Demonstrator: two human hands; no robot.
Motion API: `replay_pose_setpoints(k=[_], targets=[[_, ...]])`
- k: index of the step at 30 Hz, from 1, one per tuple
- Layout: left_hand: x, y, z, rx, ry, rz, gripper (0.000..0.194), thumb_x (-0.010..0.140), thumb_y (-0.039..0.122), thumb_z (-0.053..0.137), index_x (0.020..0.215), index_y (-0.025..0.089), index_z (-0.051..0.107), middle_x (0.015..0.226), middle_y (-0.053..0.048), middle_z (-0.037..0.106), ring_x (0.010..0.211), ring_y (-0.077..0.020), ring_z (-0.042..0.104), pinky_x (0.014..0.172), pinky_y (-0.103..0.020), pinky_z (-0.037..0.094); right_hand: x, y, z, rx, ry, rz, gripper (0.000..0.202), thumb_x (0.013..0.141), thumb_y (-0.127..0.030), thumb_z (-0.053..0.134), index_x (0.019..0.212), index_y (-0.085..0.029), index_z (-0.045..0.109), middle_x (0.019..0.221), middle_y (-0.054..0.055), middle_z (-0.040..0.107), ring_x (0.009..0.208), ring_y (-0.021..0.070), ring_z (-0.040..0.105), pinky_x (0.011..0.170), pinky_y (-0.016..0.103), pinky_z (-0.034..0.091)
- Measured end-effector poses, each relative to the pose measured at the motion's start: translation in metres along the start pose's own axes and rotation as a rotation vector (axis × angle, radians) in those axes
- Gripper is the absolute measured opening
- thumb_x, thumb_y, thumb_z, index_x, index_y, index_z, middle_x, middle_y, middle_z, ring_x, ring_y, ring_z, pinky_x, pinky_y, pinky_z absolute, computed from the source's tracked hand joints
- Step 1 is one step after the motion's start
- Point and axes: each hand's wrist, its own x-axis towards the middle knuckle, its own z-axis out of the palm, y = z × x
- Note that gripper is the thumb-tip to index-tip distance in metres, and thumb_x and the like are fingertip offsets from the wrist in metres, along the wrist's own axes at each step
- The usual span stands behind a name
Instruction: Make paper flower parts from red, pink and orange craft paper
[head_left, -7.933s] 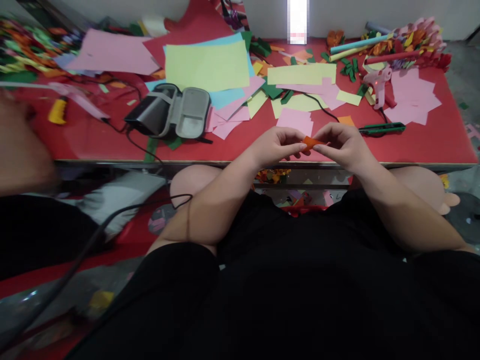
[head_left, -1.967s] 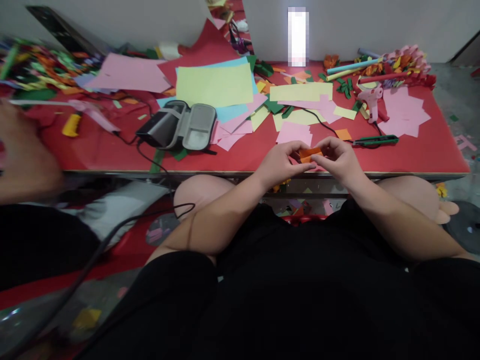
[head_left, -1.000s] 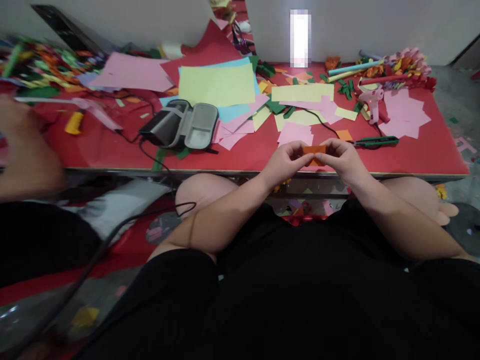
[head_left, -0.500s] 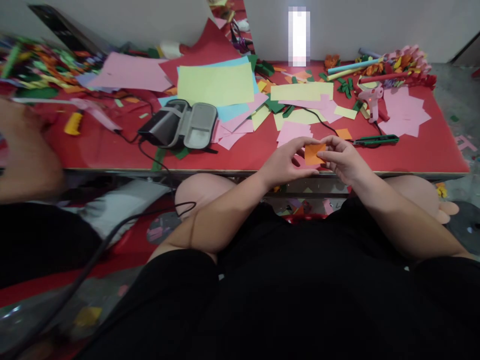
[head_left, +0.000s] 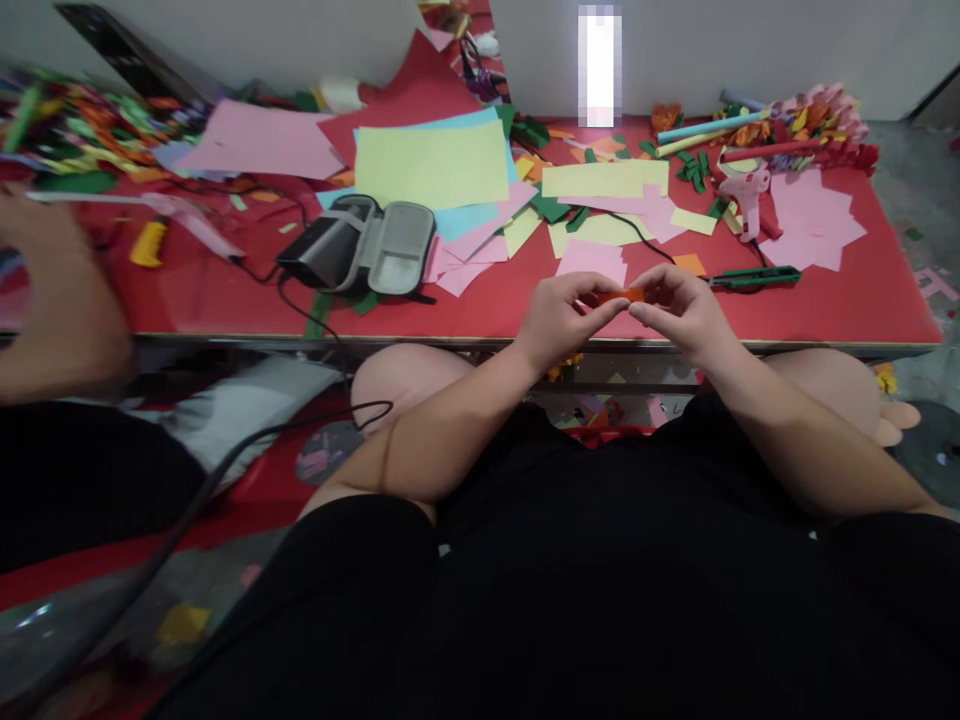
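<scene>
Between my two hands is a small piece of orange paper [head_left: 628, 295], bent into a narrow strip and partly covered by fingers. My left hand [head_left: 566, 315] pinches its left end between thumb and fingers. The right end is pinched by my right hand [head_left: 681, 310]. Both hands are held over the front edge of the red table [head_left: 450, 318]. Just behind them lie pink paper pieces [head_left: 592, 260]. A green utility knife [head_left: 756, 277] and an orange paper square [head_left: 688, 264] are near my right hand.
A pink glue gun [head_left: 748, 195] stands at the right, beside rolled paper sticks and paper flowers [head_left: 821, 120]. An open grey case [head_left: 401, 250] lies left of my hands, near yellow sheets [head_left: 431, 165]. At the far left is another person's arm [head_left: 64, 290], close to a second glue gun [head_left: 187, 225].
The orange paper was a flat square facing me; now it is folded into a narrow strip. My left thumb has come up to it, and both hands now pinch its ends.
</scene>
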Motion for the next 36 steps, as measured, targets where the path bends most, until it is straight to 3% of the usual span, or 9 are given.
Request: replay_pose_setpoints(k=[7,17,29,36], targets=[[0.0016,0.0045,-0.0006,0.028,0.032,-0.017,0.055,0.097,0.079,0.082,0.095,0.025,0.089,0.096,-0.008,0.091,0.084,-0.0186,0.079,0.074,-0.032,0.062,-0.0009,-0.0008,0.0021,-0.048,0.063,-0.066,0.051,0.079,-0.071,0.102,0.093,-0.027,0.080,0.089,0.002,0.077,0.084,0.0202,0.071,0.081,0.041,0.063],[0.0001,0.0029,0.0013,0.033,0.045,-0.012,0.054,0.097,0.078,0.083,0.094,0.025,0.090,0.094,-0.008,0.091,0.084,-0.0184,0.079,0.072,-0.032,0.059,-0.0035,-0.0052,0.0017,-0.090,0.062,-0.074,0.026,0.086,-0.046,0.095,0.092,-0.025,0.082,0.088,0.003,0.079,0.080,0.0187,0.070,0.078,0.039,0.060],[0.0012,0.0039,-0.0004,0.005,0.028,-0.019,0.060,0.097,0.082,0.081,0.093,0.023,0.090,0.093,-0.009,0.090,0.085,-0.0197,0.080,0.076,-0.032,0.061,-0.0037,-0.0080,0.0030,-0.107,0.103,-0.054,0.031,0.083,-0.053,0.098,0.087,-0.024,0.085,0.087,0.005,0.083,0.083,0.0224,0.075,0.083,0.043,0.066],[0.0031,0.0033,-0.0039,-0.033,-0.009,-0.020,0.055,0.089,0.078,0.092,0.091,0.023,0.088,0.086,-0.005,0.086,0.075,-0.0155,0.071,0.072,-0.031,0.057,-0.0026,-0.0064,-0.0003,-0.127,0.129,-0.043,0.027,0.083,-0.049,0.097,0.087,-0.025,0.085,0.086,0.004,0.084,0.083,0.0224,0.076,0.082,0.043,0.067]])
